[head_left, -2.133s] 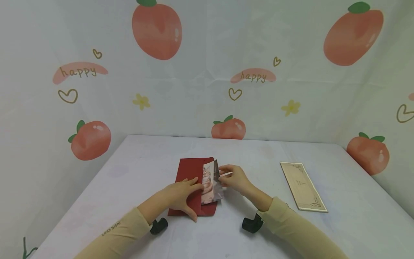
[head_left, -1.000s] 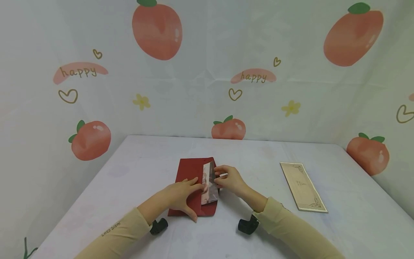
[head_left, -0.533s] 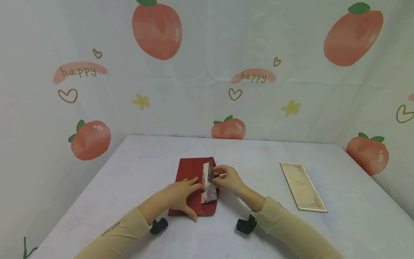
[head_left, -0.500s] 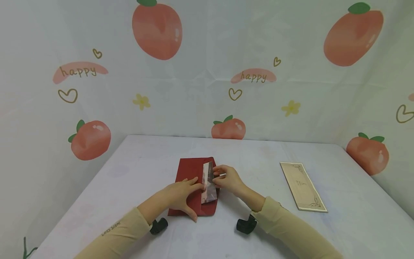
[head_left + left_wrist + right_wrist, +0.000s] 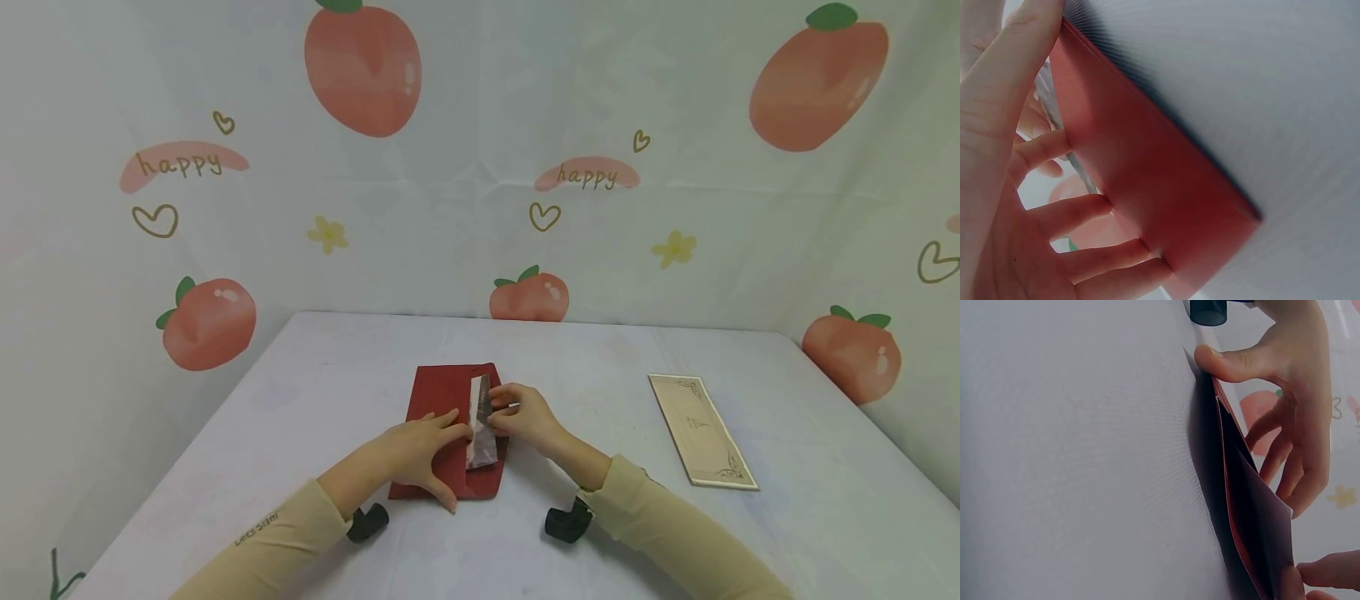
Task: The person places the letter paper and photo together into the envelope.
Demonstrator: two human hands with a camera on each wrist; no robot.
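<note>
A red envelope (image 5: 441, 385) lies on the table with its opening toward the right. A glossy printed card (image 5: 481, 450) sits partly inside and slants out of the mouth. My left hand (image 5: 423, 450) rests on the envelope with fingers spread, thumb near its front edge. My right hand (image 5: 528, 417) pinches the card's outer edge between thumb and fingers. In the right wrist view the envelope's mouth (image 5: 1227, 487) gapes, and the card (image 5: 1275, 519) stands in it. The card's inner part is hidden. The left wrist view shows several left fingertips (image 5: 1100, 203) touching the red paper.
A flat beige panel (image 5: 697, 425) with a pale border and corner ornaments lies to the right on the white table (image 5: 300, 400). Black camera mounts (image 5: 567, 522) sit under both wrists. A peach-patterned cloth (image 5: 420, 225) hangs behind the table.
My right hand has moved left, and the card has slid further into the envelope, so a narrower strip shows. My left hand stays in place on the envelope.
</note>
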